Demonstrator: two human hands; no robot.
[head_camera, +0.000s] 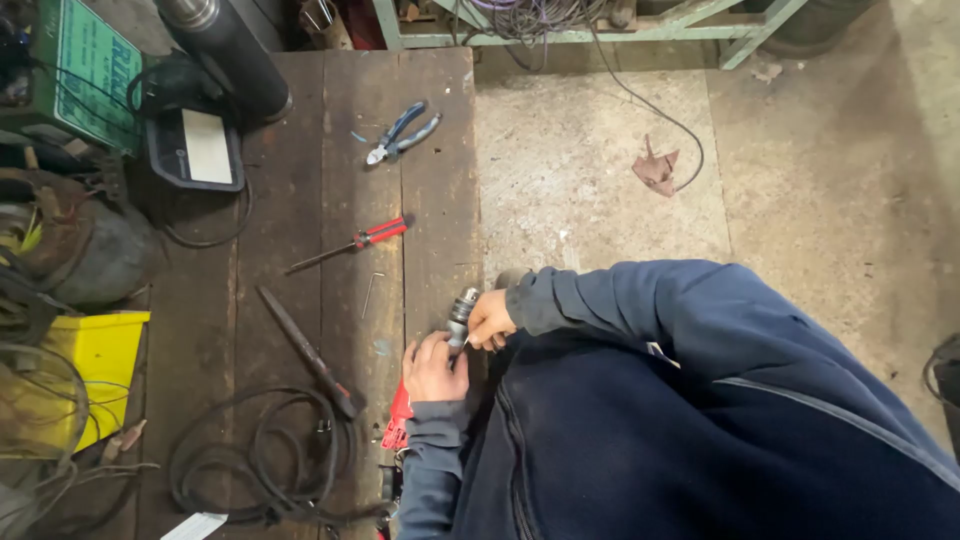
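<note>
head view: both hands (462, 345) on drill (460, 312) at bench edge (476, 250)

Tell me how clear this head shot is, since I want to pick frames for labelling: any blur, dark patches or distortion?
Head view: mostly sharp and evenly lit; the left hand and right hand on the drill read clearly, though small. The left edge is dim and cluttered, and the dark sleeve hides much of the lower right. Wide-angle bending shows near the edges. No strong glare.

Red drill (400, 415), apparently chuck up, on wooden workbench (300, 260)
</note>
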